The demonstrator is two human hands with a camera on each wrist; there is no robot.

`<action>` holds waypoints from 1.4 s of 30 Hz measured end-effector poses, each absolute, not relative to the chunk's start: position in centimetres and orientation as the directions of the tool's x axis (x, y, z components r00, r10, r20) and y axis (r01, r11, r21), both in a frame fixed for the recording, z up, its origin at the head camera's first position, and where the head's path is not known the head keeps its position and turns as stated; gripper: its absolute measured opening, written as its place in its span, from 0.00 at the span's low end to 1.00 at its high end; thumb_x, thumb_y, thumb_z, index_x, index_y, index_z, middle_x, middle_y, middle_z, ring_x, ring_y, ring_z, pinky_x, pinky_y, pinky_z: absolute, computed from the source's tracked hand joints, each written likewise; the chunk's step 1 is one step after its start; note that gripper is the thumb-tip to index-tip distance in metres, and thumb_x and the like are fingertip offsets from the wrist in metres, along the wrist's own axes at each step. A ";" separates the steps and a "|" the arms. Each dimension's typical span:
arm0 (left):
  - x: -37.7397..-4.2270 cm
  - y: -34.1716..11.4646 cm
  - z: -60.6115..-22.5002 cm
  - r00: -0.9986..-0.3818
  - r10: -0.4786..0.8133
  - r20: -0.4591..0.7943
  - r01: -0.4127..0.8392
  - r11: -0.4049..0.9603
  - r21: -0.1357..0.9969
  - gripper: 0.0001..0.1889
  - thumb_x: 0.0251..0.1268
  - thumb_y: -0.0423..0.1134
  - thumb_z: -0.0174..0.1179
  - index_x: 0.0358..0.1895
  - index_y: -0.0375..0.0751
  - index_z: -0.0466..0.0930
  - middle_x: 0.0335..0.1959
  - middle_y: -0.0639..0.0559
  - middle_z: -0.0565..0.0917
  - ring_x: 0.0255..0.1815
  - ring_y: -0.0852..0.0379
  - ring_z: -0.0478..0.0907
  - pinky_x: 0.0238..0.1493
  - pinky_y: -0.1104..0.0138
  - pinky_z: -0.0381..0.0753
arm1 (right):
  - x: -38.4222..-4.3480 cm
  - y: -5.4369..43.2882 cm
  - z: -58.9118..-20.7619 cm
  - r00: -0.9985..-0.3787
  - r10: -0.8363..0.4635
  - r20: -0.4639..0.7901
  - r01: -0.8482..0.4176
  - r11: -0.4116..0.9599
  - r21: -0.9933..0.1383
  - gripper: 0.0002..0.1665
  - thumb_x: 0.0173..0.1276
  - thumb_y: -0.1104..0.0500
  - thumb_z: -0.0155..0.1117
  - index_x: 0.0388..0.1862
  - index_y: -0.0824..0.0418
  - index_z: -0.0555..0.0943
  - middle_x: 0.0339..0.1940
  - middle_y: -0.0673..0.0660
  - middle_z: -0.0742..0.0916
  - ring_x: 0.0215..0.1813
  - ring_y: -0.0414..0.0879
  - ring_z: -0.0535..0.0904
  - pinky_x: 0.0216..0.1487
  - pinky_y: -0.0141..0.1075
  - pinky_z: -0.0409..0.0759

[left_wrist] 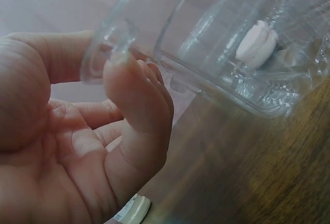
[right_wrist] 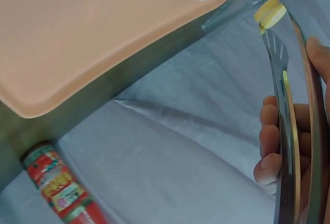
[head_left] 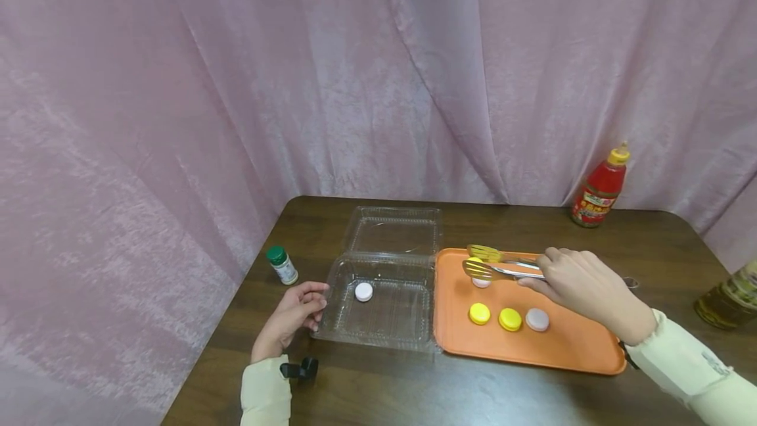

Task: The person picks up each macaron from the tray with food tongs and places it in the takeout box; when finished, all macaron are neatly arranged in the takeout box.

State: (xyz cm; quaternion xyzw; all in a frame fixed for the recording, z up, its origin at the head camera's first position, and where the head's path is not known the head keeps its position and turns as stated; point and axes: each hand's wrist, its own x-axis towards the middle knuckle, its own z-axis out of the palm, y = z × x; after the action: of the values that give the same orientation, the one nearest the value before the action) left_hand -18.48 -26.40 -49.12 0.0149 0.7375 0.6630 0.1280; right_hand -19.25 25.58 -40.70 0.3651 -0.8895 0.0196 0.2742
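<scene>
My right hand [head_left: 582, 281] grips a pair of metal tongs [head_left: 517, 273] above the orange tray [head_left: 568, 350]. In the right wrist view, a yellow macaron [right_wrist: 270, 14] sits between the tong tips. On the tray lie two yellow macarons [head_left: 510, 319], a pale macaron [head_left: 537, 319] beside them, and another pale one [head_left: 481, 283] partly under the tongs. My left hand [head_left: 292, 314] pinches the left rim of a clear plastic box [head_left: 405, 307], thumb on one side and fingers on the other. Inside that box, toward the left, rests one white macaron [head_left: 363, 292].
The box's clear lid [head_left: 395, 232] lies folded back behind it. A green-capped jar [head_left: 282, 265] stands left of the box. At the back right is a red sauce bottle [head_left: 600, 189], and a bottle of yellowish liquid [head_left: 730, 298] is at the right edge. A pink curtain [head_left: 378, 84] hangs behind the table.
</scene>
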 end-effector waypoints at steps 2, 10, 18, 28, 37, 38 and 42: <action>-18.5 -26.4 -49.2 -0.967 0.188 -0.170 -0.150 0.119 0.982 0.20 0.68 0.25 0.55 0.61 0.20 0.68 0.30 0.48 0.77 0.24 0.59 0.72 0.21 0.71 0.77 | -19.4 25.2 -40.4 -0.568 -0.651 0.503 -0.669 0.721 0.178 0.39 0.76 0.27 0.34 0.15 0.53 0.64 0.16 0.45 0.62 0.17 0.38 0.55 0.14 0.31 0.52; -18.3 -26.6 -49.4 -0.971 0.209 -0.120 -0.101 0.097 0.990 0.19 0.68 0.26 0.55 0.60 0.21 0.69 0.29 0.49 0.78 0.24 0.60 0.73 0.21 0.71 0.78 | -20.2 23.4 -39.7 -0.527 -0.690 0.495 -0.705 0.681 0.198 0.38 0.78 0.29 0.31 0.15 0.52 0.63 0.17 0.45 0.61 0.18 0.38 0.54 0.14 0.30 0.51; -18.2 -26.5 -49.3 -0.968 0.169 -0.187 -0.170 0.106 0.980 0.20 0.69 0.24 0.55 0.62 0.20 0.68 0.29 0.49 0.77 0.24 0.59 0.72 0.21 0.71 0.77 | -20.7 21.3 -39.4 -0.489 -0.722 0.490 -0.729 0.646 0.225 0.41 0.77 0.28 0.28 0.14 0.53 0.64 0.16 0.45 0.62 0.17 0.38 0.56 0.14 0.30 0.53; -18.4 -26.5 -49.0 -0.969 0.179 -0.172 -0.151 0.124 0.981 0.21 0.70 0.25 0.56 0.62 0.19 0.67 0.31 0.46 0.77 0.24 0.59 0.72 0.21 0.71 0.77 | -21.5 18.6 -39.6 -0.443 -0.751 0.489 -0.775 0.596 0.212 0.38 0.79 0.30 0.31 0.15 0.52 0.61 0.16 0.45 0.59 0.17 0.37 0.51 0.15 0.30 0.49; -18.4 -26.3 -48.9 -0.969 0.187 -0.163 -0.143 0.118 0.983 0.21 0.68 0.25 0.56 0.62 0.19 0.67 0.30 0.48 0.77 0.24 0.58 0.72 0.21 0.71 0.77 | -22.2 16.0 -40.3 -0.441 -0.782 0.441 -0.801 0.564 0.200 0.32 0.66 0.40 0.69 0.15 0.53 0.63 0.16 0.45 0.60 0.17 0.36 0.50 0.17 0.29 0.49; -18.3 -26.2 -48.9 -0.969 0.187 -0.162 -0.141 0.120 0.983 0.21 0.68 0.25 0.56 0.62 0.19 0.67 0.30 0.48 0.77 0.25 0.58 0.72 0.22 0.71 0.77 | -22.2 15.8 -40.5 -0.449 -0.781 0.435 -0.799 0.568 0.196 0.31 0.64 0.41 0.71 0.15 0.53 0.64 0.16 0.45 0.61 0.17 0.36 0.51 0.16 0.29 0.49; -18.2 -26.2 -48.8 -0.970 0.181 -0.162 -0.139 0.131 0.982 0.21 0.68 0.25 0.56 0.62 0.20 0.68 0.30 0.48 0.77 0.25 0.58 0.72 0.22 0.71 0.78 | -22.3 14.8 -41.2 -0.476 -0.782 0.403 -0.804 0.573 0.163 0.32 0.63 0.41 0.72 0.15 0.53 0.63 0.15 0.44 0.60 0.17 0.36 0.50 0.17 0.29 0.48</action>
State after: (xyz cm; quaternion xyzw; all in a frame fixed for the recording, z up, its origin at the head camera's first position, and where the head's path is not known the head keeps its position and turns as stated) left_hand -18.22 -26.16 -48.81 0.0139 0.7420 0.6592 0.1214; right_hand -22.32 14.84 -41.24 0.4616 -0.8587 0.0243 0.2213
